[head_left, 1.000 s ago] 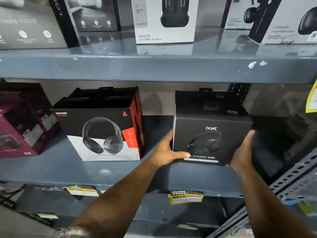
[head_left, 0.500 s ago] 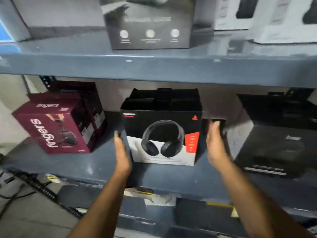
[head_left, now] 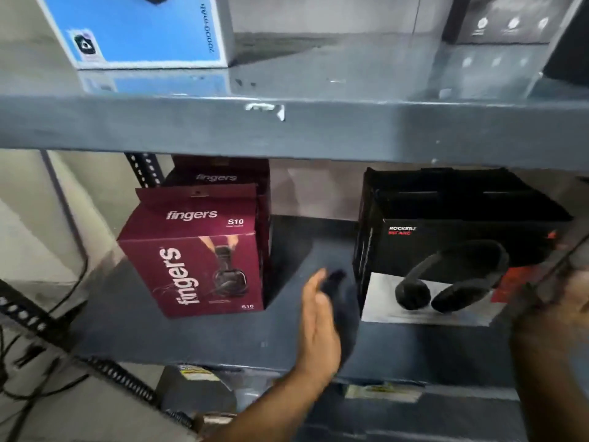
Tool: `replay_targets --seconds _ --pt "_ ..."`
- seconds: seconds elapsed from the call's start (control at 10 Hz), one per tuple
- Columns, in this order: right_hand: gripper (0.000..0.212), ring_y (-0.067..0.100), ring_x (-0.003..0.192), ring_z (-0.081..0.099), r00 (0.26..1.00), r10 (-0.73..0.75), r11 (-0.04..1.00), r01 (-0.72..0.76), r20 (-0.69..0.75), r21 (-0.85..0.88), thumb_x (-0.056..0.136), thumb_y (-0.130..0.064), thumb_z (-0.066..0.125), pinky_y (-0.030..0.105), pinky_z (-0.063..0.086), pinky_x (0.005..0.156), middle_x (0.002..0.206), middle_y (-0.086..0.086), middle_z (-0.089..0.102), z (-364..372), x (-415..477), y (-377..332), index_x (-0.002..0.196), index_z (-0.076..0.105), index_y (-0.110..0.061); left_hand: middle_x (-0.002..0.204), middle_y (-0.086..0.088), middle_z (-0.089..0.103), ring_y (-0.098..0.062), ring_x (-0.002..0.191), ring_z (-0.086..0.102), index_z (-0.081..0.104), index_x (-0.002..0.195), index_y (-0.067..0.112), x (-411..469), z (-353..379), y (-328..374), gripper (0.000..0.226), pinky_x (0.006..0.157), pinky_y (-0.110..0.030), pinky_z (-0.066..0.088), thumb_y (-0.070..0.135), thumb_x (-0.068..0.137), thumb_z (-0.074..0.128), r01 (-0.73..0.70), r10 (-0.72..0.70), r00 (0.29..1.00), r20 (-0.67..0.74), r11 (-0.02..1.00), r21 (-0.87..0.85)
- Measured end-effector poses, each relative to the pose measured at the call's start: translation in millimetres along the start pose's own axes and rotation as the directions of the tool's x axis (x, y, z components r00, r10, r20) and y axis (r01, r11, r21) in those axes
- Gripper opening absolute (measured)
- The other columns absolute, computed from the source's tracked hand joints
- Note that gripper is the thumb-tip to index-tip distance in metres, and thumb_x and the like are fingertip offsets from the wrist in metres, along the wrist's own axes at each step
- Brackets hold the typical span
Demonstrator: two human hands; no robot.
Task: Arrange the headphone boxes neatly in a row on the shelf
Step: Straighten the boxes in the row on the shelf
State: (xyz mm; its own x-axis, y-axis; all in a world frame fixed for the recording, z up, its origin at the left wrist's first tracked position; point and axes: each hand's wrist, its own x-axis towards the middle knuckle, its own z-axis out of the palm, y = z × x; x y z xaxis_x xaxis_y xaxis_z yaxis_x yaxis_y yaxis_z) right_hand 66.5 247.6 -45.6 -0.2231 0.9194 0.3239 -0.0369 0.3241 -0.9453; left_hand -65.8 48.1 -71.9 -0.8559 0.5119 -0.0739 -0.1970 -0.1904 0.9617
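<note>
1. While half a second earlier both hands had flanked the black-and-white headphone box [head_left: 446, 266], the view had since swung toward the person's left, and the left hand [head_left: 318, 317] now hung flat and released over bare shelf [head_left: 197, 339], just beside that box's near left edge but apart from it.
2. At the frame's right edge the right hand [head_left: 561, 307] was a blur against the same box's red-striped side; whether it gripped or merely touched could not be told.
3. Further to the left of the left hand stood the maroon box [head_left: 194, 260], angled slightly, with a second maroon box [head_left: 223, 177] directly behind it.
4. Judged from the gap between the maroon box and the black-and-white one, the row was not yet even, and the maroon pair appeared next in line for straightening.
5. All boxes looked closed; their contents were shown only by printed headphones.
6. Above the hands, on the upper shelf [head_left: 287, 129], sat a blue box [head_left: 143, 30].
</note>
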Motion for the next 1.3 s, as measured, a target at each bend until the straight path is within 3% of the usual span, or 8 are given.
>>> replay_targets --seconds 0.2,0.3,0.4,0.5,0.8,1.0,1.2,1.3 --pt "0.037 -0.001 0.131 0.051 0.724 -0.364 0.930 0.316 0.586 0.186 0.103 -0.046 0.043 0.017 0.036 0.110 0.137 -0.015 0.059 144 -101 -41 0.134 0.057 -0.033 0.157 -0.012 0.042 -0.015 0.129 0.050 0.039 0.148 0.020 37 -161 57 0.062 0.120 -0.044 0.032 0.054 0.102 0.015 -0.130 0.128 0.972 -0.195 0.991 0.000" --pt "0.042 0.009 0.143 0.042 0.786 -0.090 0.983 -0.029 0.612 0.182 0.106 -0.038 0.039 0.024 0.029 0.119 0.145 -0.006 0.050 199 -99 -72 0.140 0.051 -0.018 0.160 -0.018 0.037 -0.022 0.132 0.046 0.030 0.155 0.018 49 -216 79 0.070 0.118 -0.052 0.032 0.061 0.100 0.024 -0.141 0.108 0.901 -0.419 0.989 -0.047" --pt "0.062 0.029 0.136 0.054 0.609 0.410 0.761 -0.639 0.679 0.112 0.106 -0.051 0.026 0.042 0.038 0.117 0.145 0.013 0.058 268 -105 -88 0.140 0.056 -0.010 0.119 -0.007 0.077 -0.026 0.109 0.072 0.075 0.115 0.028 63 -253 102 0.084 0.097 -0.048 0.055 0.085 0.072 0.031 -0.038 -0.032 0.969 -0.245 0.960 -0.276" --pt "0.074 0.033 0.120 0.064 0.546 0.499 0.691 -0.720 0.673 0.072 0.099 -0.064 0.024 0.044 0.047 0.107 0.134 0.018 0.066 271 -108 -84 0.136 0.061 -0.012 0.101 -0.002 0.082 -0.021 0.096 0.077 0.082 0.096 0.034 74 -231 95 0.086 0.089 -0.045 0.061 0.090 0.071 0.022 0.008 -0.042 0.988 -0.147 0.975 -0.224" --pt "0.066 0.024 0.095 0.076 0.640 0.504 0.690 -0.702 0.580 0.176 0.100 -0.060 0.032 0.042 0.059 0.089 0.114 0.013 0.077 268 -116 -72 0.138 0.060 -0.013 0.107 -0.001 0.081 -0.018 0.103 0.075 0.079 0.098 0.037 92 -239 88 0.097 0.097 -0.043 0.055 0.103 0.036 0.046 -0.007 0.000 0.985 -0.171 0.999 -0.041" --pt "0.053 0.027 0.108 0.073 0.695 0.433 0.749 -0.632 0.574 0.199 0.105 -0.051 0.034 0.042 0.058 0.093 0.105 0.006 0.077 269 -117 -64 0.122 0.068 -0.014 0.103 0.003 0.078 -0.012 0.098 0.075 0.074 0.097 0.035 87 -232 97 0.071 0.107 -0.049 0.048 0.075 0.082 0.018 -0.067 0.065 0.968 -0.242 0.998 -0.001" --pt "0.054 0.014 0.082 0.077 0.703 0.429 0.768 -0.614 0.568 0.181 0.105 -0.050 0.035 0.034 0.061 0.080 0.085 -0.005 0.081 266 -111 -68 0.088 0.082 -0.030 0.113 -0.010 0.074 -0.025 0.108 0.070 0.072 0.104 0.030 64 -221 104 0.082 0.107 -0.051 0.048 0.089 0.075 0.023 -0.032 0.040 0.972 -0.232 0.999 0.040" --pt "0.052 0.025 0.109 0.072 0.705 0.475 0.766 -0.625 0.526 0.147 0.103 -0.055 0.037 0.042 0.056 0.095 0.118 0.008 0.075 261 -111 -78 0.123 0.070 -0.019 0.126 -0.021 0.069 -0.033 0.119 0.065 0.067 0.120 0.016 55 -218 107 0.089 0.109 -0.054 0.046 0.080 0.083 0.017 -0.040 0.036 0.976 -0.214 0.999 -0.014"
